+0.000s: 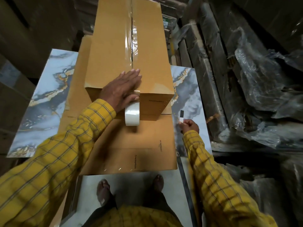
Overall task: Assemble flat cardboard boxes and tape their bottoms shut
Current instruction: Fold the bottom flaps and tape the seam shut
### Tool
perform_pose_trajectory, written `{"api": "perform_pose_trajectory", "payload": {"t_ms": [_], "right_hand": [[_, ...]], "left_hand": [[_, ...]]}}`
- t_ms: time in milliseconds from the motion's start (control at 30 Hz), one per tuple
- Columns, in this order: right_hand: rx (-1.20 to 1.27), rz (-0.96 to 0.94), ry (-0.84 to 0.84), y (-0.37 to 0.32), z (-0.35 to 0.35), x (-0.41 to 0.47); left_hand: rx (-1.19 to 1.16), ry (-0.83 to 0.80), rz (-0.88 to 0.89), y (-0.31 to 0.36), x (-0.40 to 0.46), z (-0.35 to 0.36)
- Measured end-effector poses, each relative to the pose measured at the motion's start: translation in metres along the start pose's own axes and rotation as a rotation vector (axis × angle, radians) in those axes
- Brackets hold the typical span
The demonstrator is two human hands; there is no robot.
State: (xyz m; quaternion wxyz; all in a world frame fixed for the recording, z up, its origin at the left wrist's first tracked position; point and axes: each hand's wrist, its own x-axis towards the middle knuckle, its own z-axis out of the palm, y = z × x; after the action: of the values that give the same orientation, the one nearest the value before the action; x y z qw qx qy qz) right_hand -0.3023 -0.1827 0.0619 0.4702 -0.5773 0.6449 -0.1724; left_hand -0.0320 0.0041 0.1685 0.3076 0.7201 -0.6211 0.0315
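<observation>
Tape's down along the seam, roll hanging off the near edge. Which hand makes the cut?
Right. The right hand already pinches a small blade beside the box; the left hand is flat, pinning the tape above the tape roll.

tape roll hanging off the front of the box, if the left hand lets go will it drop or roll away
Probably neither at once: the tape roll seems tethered by the clear strip the left hand presses onto the box, so it would likely dangle. It looks light, so the strip may hold. Cut free, it would likely drop onto the flat cardboard and, being round, might roll.
</observation>
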Motion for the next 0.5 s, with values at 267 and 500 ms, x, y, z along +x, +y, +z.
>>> {"api": "perform_pose_trajectory", "payload": {"t_ms": [267,500], "right_hand": [[0.184,-0.484,-0.124,-0.071,0.000,-0.072],[-0.296,-1.161,-0.097,-0.118,0.024,-0.107]], "left_hand": [[-0.059,0.454,-0.407,0.042,-0.057,0.005],[-0.832,0.336,-1.172,0.049,-0.044,0.037]]}}
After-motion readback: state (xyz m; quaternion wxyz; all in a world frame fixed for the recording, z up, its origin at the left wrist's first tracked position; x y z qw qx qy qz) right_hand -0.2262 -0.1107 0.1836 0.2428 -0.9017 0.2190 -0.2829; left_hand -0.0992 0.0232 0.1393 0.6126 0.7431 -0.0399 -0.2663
